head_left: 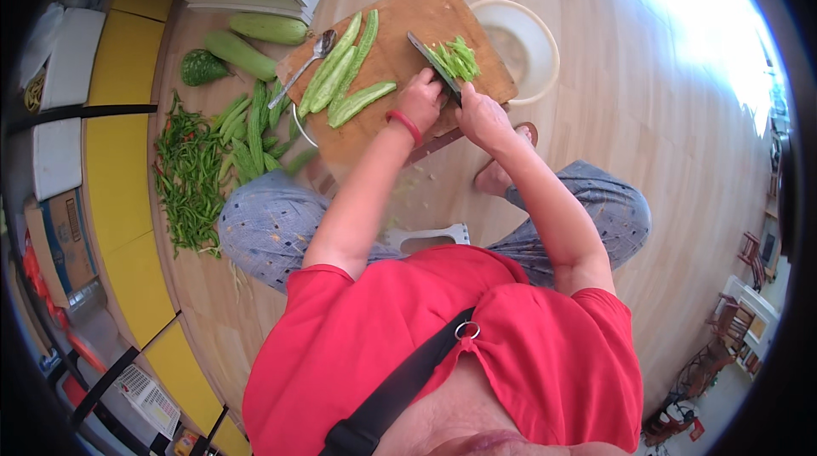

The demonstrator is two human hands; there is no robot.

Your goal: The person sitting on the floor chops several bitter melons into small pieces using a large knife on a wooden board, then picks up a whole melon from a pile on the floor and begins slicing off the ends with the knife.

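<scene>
On the wooden cutting board [425, 9], my right hand [485, 120] is closed around the handle of a kitchen knife [432, 56]. Its blade slants up and to the left across the board. My left hand [419, 100], with a red band at the wrist, is curled beside the blade; whatever lies under its fingers is hidden. Green slices [457, 58] are heaped along the blade's right side. Several halved bitter melons [334, 73], cut lengthwise and hollowed, lie on the board's left part. A metal spoon [305, 64] rests at the board's left edge.
A pale basin [545, 56] sits partly under the board's right side. On the floor at left are green chilies [187, 179], whole bitter melons [255, 128], long pale-green gourds [241, 54] and a dark green squash [202, 68]. Yellow drawers [128, 175] line the left.
</scene>
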